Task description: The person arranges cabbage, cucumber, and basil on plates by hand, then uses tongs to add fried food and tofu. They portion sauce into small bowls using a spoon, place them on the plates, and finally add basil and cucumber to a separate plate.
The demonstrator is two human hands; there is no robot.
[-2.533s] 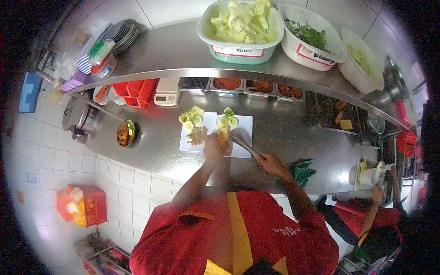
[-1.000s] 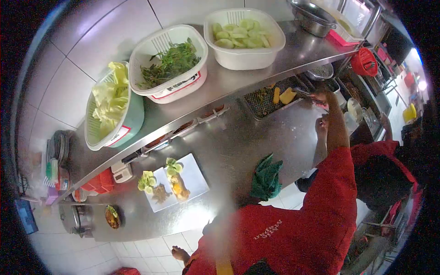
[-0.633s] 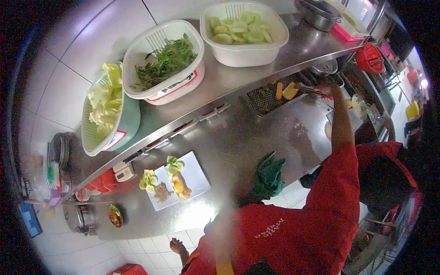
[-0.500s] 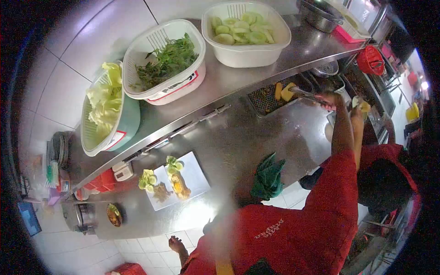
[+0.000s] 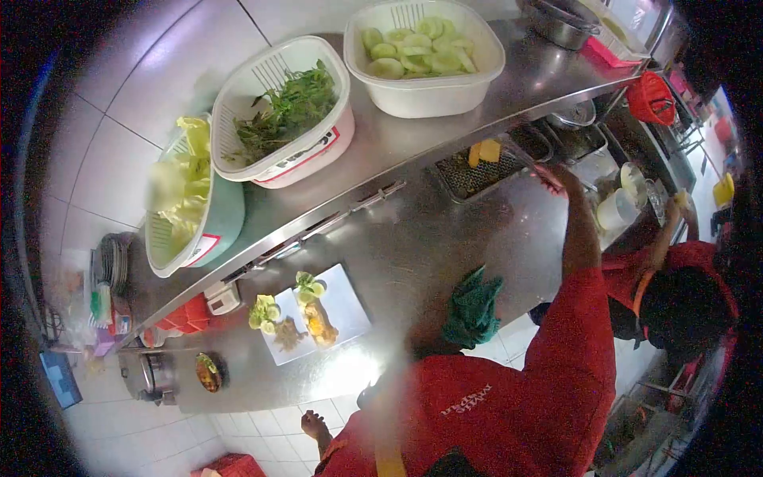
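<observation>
Tongs [image 5: 520, 152] are gripped in the closed fingers of the right hand [image 5: 550, 180] and are held at a mesh tray [image 5: 470, 184], by the far edge of the counter [image 5: 389, 254]. Yellow blocks [image 5: 484, 152] are contained toward the tray's far edge. The left hand [image 5: 313, 423] is held off the counter's near edge, fingers loosely curled; whether they touch cannot be determined. A green cloth [image 5: 474, 306] is observed at that edge.
</observation>
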